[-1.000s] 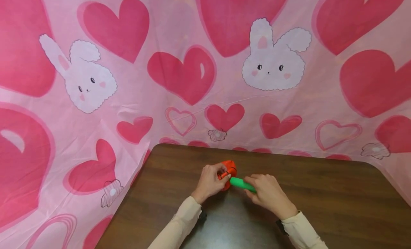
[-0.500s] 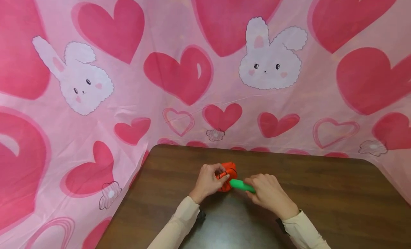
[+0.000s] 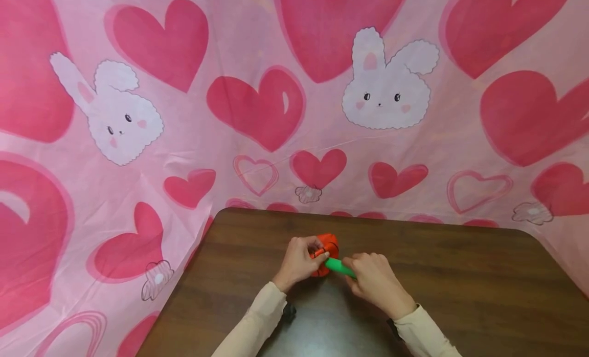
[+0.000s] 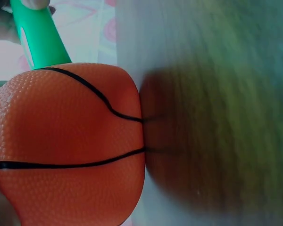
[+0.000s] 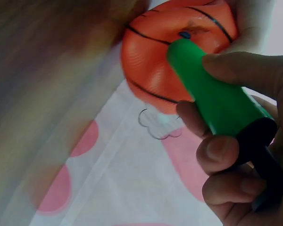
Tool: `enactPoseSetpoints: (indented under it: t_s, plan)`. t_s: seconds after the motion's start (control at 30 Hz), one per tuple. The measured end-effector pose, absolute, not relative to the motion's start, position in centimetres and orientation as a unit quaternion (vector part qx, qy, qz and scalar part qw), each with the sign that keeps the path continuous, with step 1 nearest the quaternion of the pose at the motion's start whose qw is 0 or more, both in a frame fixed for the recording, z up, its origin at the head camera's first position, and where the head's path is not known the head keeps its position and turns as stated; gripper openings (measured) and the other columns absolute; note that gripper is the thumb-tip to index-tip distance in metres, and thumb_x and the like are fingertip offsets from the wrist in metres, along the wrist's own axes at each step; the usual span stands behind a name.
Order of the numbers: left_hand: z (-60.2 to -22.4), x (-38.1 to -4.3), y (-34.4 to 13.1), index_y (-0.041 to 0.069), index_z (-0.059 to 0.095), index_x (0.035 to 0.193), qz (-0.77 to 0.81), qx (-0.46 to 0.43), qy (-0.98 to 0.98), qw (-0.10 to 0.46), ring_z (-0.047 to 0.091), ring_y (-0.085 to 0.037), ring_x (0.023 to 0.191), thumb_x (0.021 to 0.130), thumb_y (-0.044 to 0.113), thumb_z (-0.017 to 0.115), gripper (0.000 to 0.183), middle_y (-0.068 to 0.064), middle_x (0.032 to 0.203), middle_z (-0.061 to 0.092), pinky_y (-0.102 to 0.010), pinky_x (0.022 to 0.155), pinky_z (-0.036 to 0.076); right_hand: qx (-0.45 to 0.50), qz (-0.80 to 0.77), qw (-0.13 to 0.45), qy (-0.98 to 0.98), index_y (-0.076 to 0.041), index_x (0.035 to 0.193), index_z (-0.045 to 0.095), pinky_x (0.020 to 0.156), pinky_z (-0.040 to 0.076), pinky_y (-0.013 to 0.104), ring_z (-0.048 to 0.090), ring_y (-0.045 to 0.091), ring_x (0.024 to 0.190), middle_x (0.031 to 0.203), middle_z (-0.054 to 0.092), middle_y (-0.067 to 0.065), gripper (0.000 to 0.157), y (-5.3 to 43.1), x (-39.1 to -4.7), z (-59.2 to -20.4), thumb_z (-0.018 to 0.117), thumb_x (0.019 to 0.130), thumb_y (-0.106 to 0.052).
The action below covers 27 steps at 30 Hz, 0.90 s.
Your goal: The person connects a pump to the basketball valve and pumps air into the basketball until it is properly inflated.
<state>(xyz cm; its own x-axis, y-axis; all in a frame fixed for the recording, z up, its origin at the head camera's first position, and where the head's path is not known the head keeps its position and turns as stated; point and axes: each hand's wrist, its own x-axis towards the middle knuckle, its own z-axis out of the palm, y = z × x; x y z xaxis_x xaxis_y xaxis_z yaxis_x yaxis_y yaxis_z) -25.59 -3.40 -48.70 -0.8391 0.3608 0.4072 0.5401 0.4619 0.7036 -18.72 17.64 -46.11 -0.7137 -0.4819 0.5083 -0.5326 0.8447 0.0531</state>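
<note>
A small orange toy basketball [image 3: 330, 241] with black lines, dented and under-inflated, is gripped by my left hand [image 3: 296, 262]. It fills much of the left wrist view, its pebbled side [image 4: 70, 122] close to the tabletop. My right hand [image 3: 378, 283] wraps its fingers around a green hand pump [image 3: 339, 267]. In the right wrist view the thumb lies along the pump's green barrel [image 5: 217, 96], and a black handle [image 5: 269, 172] sticks out behind. The barrel's front end meets the ball beside a small dark blue spot [image 5: 184, 35]. A needle, if any, is hidden.
Both hands work over a dark brown wooden table [image 3: 451, 275] with rounded far corners. Behind and left of it hangs a pink cloth [image 3: 257, 40] printed with hearts and bunny faces. Dark bands sit at both wrists under cream sleeves [image 3: 257, 316].
The right hand has moved slightly left with the pump, bringing its front end up against the ball. The left hand keeps its hold on the ball, nearly still.
</note>
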Motion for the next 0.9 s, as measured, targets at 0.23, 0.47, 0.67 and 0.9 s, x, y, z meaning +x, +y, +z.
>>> enactPoseSetpoints:
  t_s: [0.23,0.47,0.67,0.9]
  plan:
    - [-48.9,-25.9,-3.5,0.013,0.072,0.08,-0.464,-0.259,-0.841,0.107,0.051,0.0,0.061,0.083,0.013,0.085,0.013,0.001,0.073,0.076,-0.017,0.058,0.043,0.271,0.06,0.264,-0.924,-0.022,0.069,0.055,0.045,0.028,0.026,0.035,0.006,0.049,0.058,0.041,-0.012,0.035,17.1,-19.3,-46.9,0.09,0.066,-0.018]
    - [-49.2,-26.2,-3.8,0.012,0.072,0.082,-0.517,-0.225,-0.821,0.087,0.062,-0.003,0.067,0.085,0.011,0.084,0.012,-0.003,0.078,0.077,-0.021,0.063,0.052,0.243,0.202,0.23,-0.92,-0.019,0.087,0.076,0.051,0.036,0.022,0.044,0.0,0.057,0.067,0.061,-0.013,0.025,17.8,-20.2,-48.9,0.091,0.069,-0.014]
    - [-49.3,-26.3,-3.8,0.01,0.071,0.082,-0.549,-0.216,-0.803,0.077,0.063,-0.004,0.068,0.085,0.01,0.083,0.012,-0.005,0.077,0.076,-0.022,0.062,0.052,0.207,0.305,0.205,-0.907,-0.016,0.092,0.08,0.053,0.033,0.017,0.037,-0.005,0.056,0.065,0.062,-0.013,0.027,17.9,-20.5,-49.9,0.093,0.069,-0.011]
    - [-48.8,-26.2,-4.2,0.013,0.072,0.082,-0.504,-0.211,-0.83,0.113,0.061,-0.002,0.066,0.085,0.014,0.084,0.012,-0.002,0.076,0.076,-0.02,0.061,0.05,0.216,0.313,0.173,-0.908,-0.015,0.095,0.079,0.053,0.034,0.018,0.037,-0.004,0.056,0.066,0.059,-0.014,0.023,17.9,-21.0,-49.7,0.091,0.075,-0.016]
